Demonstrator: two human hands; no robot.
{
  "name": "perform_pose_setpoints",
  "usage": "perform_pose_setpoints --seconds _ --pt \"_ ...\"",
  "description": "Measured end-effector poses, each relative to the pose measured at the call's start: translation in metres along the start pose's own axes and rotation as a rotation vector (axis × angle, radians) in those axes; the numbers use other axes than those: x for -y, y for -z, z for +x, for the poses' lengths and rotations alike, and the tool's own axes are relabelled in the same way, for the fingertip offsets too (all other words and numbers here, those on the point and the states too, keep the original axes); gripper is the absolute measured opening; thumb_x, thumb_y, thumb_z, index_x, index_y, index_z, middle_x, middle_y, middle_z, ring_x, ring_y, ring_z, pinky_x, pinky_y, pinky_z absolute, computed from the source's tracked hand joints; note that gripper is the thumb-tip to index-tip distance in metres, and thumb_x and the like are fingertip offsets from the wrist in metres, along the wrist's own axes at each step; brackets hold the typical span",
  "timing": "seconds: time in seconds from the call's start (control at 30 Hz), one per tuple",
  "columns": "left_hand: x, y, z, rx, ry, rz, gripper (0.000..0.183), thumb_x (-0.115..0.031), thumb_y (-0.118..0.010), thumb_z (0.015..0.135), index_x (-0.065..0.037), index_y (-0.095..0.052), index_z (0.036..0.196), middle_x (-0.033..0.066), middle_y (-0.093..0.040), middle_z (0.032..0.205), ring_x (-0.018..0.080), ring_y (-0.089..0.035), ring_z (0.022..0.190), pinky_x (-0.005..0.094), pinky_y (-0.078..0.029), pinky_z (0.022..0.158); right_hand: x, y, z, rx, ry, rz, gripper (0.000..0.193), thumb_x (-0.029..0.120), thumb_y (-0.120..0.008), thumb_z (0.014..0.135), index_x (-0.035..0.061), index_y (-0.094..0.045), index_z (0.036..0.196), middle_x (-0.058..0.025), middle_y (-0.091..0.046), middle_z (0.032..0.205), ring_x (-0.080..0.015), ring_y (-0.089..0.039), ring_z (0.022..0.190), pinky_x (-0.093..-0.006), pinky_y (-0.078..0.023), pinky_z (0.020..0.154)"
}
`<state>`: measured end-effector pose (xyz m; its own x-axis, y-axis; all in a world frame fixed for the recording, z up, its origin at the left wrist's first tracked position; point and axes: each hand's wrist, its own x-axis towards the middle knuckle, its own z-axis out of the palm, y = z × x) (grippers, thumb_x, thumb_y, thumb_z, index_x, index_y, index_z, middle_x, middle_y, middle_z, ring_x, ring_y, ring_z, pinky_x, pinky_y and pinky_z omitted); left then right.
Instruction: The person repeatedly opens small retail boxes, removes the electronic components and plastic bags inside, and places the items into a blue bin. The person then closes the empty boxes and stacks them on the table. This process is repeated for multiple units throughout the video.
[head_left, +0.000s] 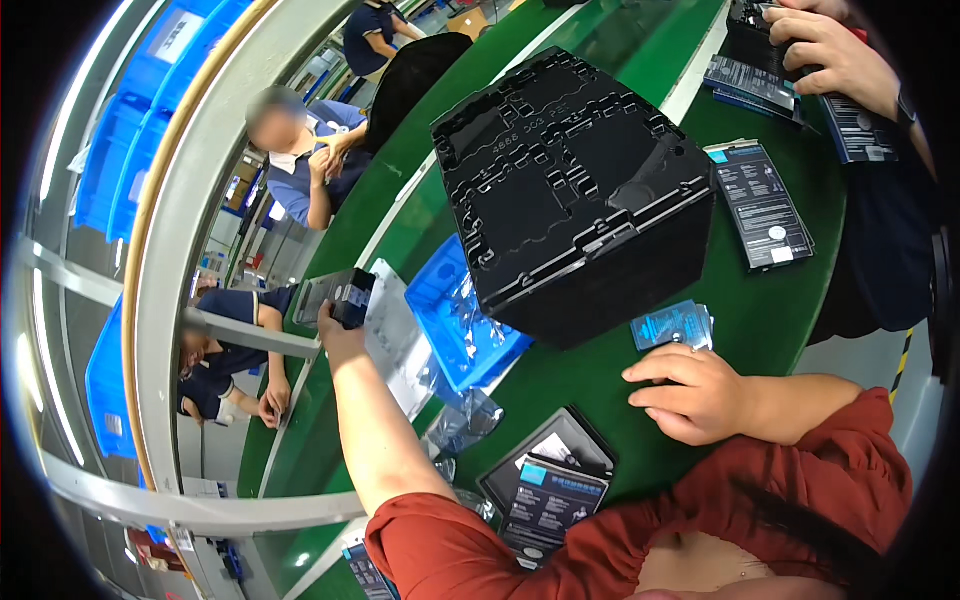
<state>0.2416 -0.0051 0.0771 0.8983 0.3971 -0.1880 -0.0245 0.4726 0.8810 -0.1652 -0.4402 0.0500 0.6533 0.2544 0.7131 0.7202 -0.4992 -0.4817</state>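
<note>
Over on the left, beyond the pale curved rail (190, 170), seated people in dark blue tops work at their own stations, with blue bins (110, 370) stacked behind them. The person's left hand (338, 322) is stretched far out across the green table (590, 370), fingers clenched around a small dark box (338, 293) that it holds up near the table's far left edge, above a flat pale sheet (395, 335). Just right of that sheet lies a blue tray (450, 320) under crumpled clear plastic wrap (468, 415). Closer to the person, near the lower middle, an open black box (560, 450) lies on the table with a dark printed package (548, 508) resting partly across it. Behind these, in the middle of the table, stands a tall stack of black moulded trays (570, 190), its top full of shaped recesses. At its foot on the right lies a small blue sachet (672, 324), and the right hand (695, 392) rests palm-down on the table just below it, fingers loosely curled and gripping nothing that I can see, the fingertips near the sachet but not clearly touching it. Further right, flat dark packages (765, 200) lie by the table's edge, and at the top right corner another person's hand (835, 50) grips a black item among more such packages.
</note>
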Motion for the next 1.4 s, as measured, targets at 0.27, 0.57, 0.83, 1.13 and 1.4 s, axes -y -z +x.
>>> perform_pose_setpoints --seconds 0.27,0.57,0.83,1.13,1.4 --pt "0.002 0.049 0.049 -0.193 0.019 0.480 0.055 -0.048 -0.062 0.091 -0.006 -0.054 0.125 0.0089 -0.063 0.114 0.0274 -0.061 0.103 0.0430 -0.048 0.091 -0.001 -0.004 -0.001 0.088 0.000 0.059 0.021 0.003 -0.066 0.069 0.0044 -0.064 0.090 -0.0107 -0.063 0.102 -0.0260 -0.064 0.079 -0.0313 -0.051 0.053" --pt "-0.039 0.049 -0.019 0.084 -0.053 0.561 0.068 -0.046 -0.065 0.087 -0.011 -0.043 0.141 0.0130 -0.037 0.148 0.0276 -0.034 0.135 0.0570 -0.030 0.102 -0.004 -0.005 0.005 -0.025 0.082 0.049 0.013 0.002 -0.066 0.069 0.0011 -0.064 0.082 -0.0098 -0.062 0.090 -0.0250 -0.061 0.075 -0.0340 -0.051 0.063" --pt "-0.042 0.017 -0.363 0.775 -0.365 1.420 0.049 -0.023 -0.074 0.082 0.002 -0.058 0.121 0.0151 -0.064 0.115 0.0252 -0.063 0.102 0.0332 -0.049 0.088 -0.006 -0.013 -0.004 0.007 0.099 0.050 0.012 0.002 -0.067 0.069 0.0039 -0.063 0.080 -0.0063 -0.061 0.086 -0.0230 -0.060 0.072 -0.0329 -0.050 0.061" --pt "0.030 0.075 -0.448 0.680 -0.442 1.513 0.046 -0.023 -0.075 0.080 0.000 -0.058 0.116 0.0167 -0.060 0.097 0.0339 -0.060 0.094 0.0400 -0.048 0.081 0.019 -0.018 0.007 0.051 0.157 0.108 0.015 0.000 -0.067 0.068 0.0032 -0.063 0.082 -0.0068 -0.061 0.087 -0.0245 -0.061 0.072 -0.0347 -0.050 0.061" --pt "0.019 0.077 -0.452 0.744 -0.574 1.260 0.033 -0.016 -0.064 0.087 0.000 -0.060 0.116 0.0135 -0.059 0.090 0.0264 -0.059 0.081 0.0348 -0.048 0.074 0.077 -0.039 0.040 0.085 0.409 0.213 0.015 0.006 -0.067 0.072 0.0005 -0.064 0.086 -0.0141 -0.059 0.106 -0.0316 -0.058 0.102 -0.0409 -0.048 0.087"
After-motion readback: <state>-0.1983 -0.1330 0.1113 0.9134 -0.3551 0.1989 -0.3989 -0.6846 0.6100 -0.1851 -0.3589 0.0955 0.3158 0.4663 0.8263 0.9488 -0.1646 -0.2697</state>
